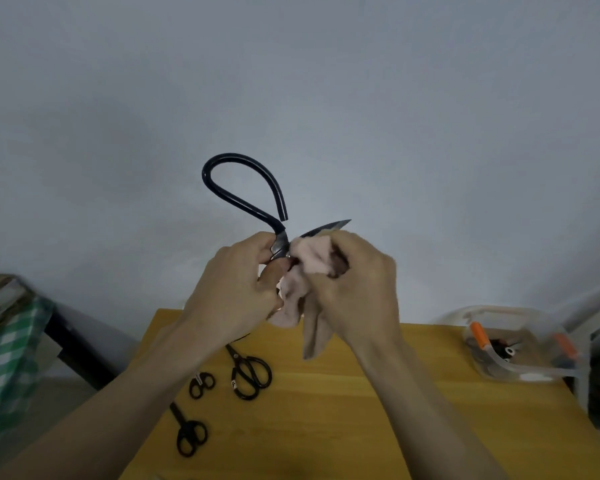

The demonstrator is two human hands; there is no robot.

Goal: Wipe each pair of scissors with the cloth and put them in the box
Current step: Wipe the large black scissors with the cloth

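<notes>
Nearest, on yellow table (378, 410): three small black scissors waiting, unwiped — lowest pair (187, 432), tiny pair (201, 384), mid pair (248, 372).

Above table, in mid-air: left hand (234, 289), fingers curled tight round pivot area of large scissors (248, 199). Right hand (355, 289), fingers pinching pink cloth (307, 271) against blade; loose end of cloth hanging down.

Orientation: blade tip to upper right, loop handle up and to left; blades parted, so no single long axis.

For a good wipe: stroke from pivot toward tip, cloth folded over spine, fingertips off the edge; pivot grip firm.

Farther right, at table edge: clear box (523, 344), some items inside, contents blurred.
</notes>
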